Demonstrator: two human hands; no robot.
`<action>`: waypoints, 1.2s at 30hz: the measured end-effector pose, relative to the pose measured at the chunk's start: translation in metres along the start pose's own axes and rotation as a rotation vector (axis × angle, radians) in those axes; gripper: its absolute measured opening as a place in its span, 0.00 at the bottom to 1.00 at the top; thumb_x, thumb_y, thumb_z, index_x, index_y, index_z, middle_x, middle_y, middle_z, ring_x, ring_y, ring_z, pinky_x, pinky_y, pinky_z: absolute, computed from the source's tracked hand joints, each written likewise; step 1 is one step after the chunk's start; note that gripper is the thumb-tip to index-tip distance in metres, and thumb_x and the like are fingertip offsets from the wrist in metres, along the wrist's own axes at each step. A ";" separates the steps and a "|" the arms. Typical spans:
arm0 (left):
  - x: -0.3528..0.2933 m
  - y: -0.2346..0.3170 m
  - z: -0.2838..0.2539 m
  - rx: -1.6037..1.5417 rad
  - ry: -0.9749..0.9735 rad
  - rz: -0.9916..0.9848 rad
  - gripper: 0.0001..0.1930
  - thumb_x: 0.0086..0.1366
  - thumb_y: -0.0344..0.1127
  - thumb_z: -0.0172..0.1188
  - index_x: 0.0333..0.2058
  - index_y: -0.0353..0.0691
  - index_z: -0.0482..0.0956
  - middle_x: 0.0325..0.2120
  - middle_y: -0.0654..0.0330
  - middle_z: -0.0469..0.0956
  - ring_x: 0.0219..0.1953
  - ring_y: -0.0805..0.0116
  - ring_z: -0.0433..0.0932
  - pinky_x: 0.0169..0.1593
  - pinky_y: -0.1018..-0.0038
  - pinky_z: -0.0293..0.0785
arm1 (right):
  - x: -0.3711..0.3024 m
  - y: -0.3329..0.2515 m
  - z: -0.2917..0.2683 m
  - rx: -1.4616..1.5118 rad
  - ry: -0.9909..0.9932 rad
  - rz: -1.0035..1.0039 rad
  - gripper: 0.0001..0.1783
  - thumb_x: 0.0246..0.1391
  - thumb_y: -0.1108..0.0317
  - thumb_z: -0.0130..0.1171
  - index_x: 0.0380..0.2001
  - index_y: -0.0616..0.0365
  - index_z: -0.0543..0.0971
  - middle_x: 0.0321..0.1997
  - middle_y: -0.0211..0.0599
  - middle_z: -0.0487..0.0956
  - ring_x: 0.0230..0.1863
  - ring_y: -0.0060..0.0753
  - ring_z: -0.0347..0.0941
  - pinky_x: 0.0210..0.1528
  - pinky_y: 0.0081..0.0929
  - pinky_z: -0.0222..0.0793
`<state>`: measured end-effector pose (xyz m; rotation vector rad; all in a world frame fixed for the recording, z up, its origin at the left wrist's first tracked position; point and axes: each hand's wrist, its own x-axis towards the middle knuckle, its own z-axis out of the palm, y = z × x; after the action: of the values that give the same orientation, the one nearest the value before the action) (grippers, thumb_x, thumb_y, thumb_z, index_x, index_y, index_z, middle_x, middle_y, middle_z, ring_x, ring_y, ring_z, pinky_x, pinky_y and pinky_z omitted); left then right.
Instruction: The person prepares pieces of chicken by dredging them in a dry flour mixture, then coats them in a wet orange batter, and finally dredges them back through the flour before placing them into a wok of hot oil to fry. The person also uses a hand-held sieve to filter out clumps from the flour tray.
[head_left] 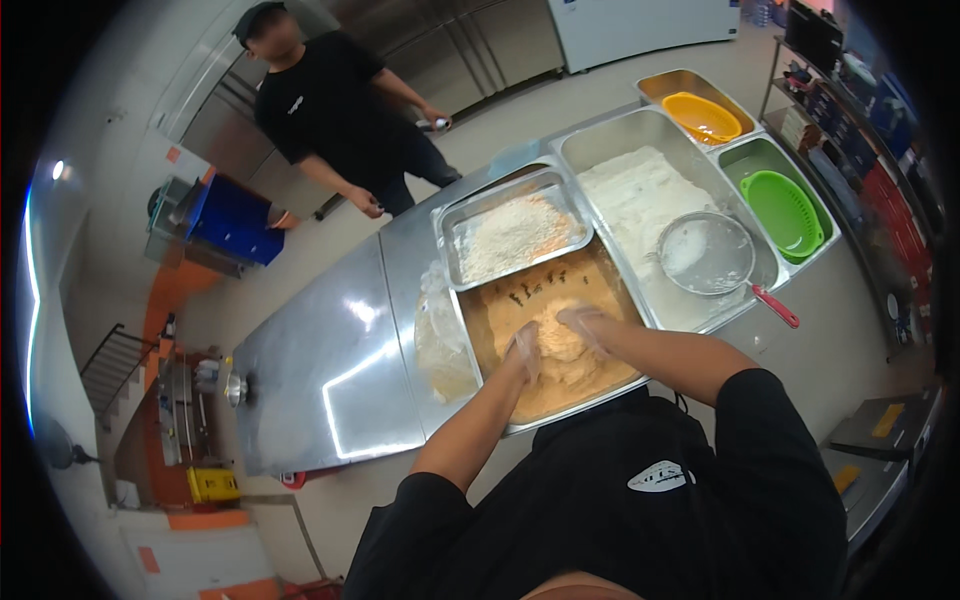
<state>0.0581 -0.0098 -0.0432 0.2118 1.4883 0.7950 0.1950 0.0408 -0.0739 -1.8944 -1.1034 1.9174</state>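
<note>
A deep metal tray (629, 297) in front of me contains loose orange breading (545, 402). In its middle is a heap of orange-coated food (560, 343); the kind of food under the coating cannot be told. My left hand (525, 352), in a clear plastic glove, cups the heap's left side, fingers partly sunk in the breading. From the right, my right hand (588, 328), gloved too, curls its fingers over the heap. Both hands press on the coated food between them. Dark marks show in the breading beyond.
A shallow tray (462, 272) with pale crumbs rests across the far end. To the right are a flour tray (600, 150) with a red-handled sieve (708, 255), an orange basket (700, 118) and a green basket (783, 213). A clear bag (440, 335) lies left. A person (335, 105) stands across the steel table (300, 370).
</note>
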 end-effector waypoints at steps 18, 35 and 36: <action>0.019 -0.013 -0.003 0.328 -0.062 0.002 0.26 0.63 0.54 0.47 0.48 0.38 0.74 0.51 0.49 0.71 0.50 0.57 0.71 0.49 0.64 0.68 | -0.037 -0.025 0.003 0.204 -0.114 0.142 0.27 0.60 0.48 0.47 0.55 0.54 0.73 0.51 0.39 0.74 0.53 0.34 0.67 0.53 0.35 0.63; 0.048 -0.007 -0.072 0.983 0.428 0.855 0.18 0.63 0.45 0.49 0.40 0.35 0.74 0.44 0.43 0.72 0.47 0.44 0.71 0.53 0.57 0.66 | 0.151 -0.085 0.043 -1.396 -0.057 -0.455 0.24 0.56 0.52 0.50 0.52 0.52 0.74 0.49 0.42 0.78 0.48 0.38 0.74 0.48 0.36 0.68; 0.046 -0.005 -0.068 0.923 0.408 0.864 0.19 0.64 0.46 0.49 0.43 0.35 0.73 0.45 0.41 0.72 0.49 0.44 0.70 0.53 0.56 0.65 | 0.156 -0.086 0.047 -1.392 -0.063 -0.437 0.24 0.55 0.52 0.51 0.52 0.52 0.75 0.49 0.43 0.78 0.48 0.39 0.74 0.48 0.37 0.68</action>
<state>-0.0083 -0.0093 -0.0915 1.5348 2.0968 0.7691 0.1002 0.1832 -0.1432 -1.6723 -3.0110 0.8868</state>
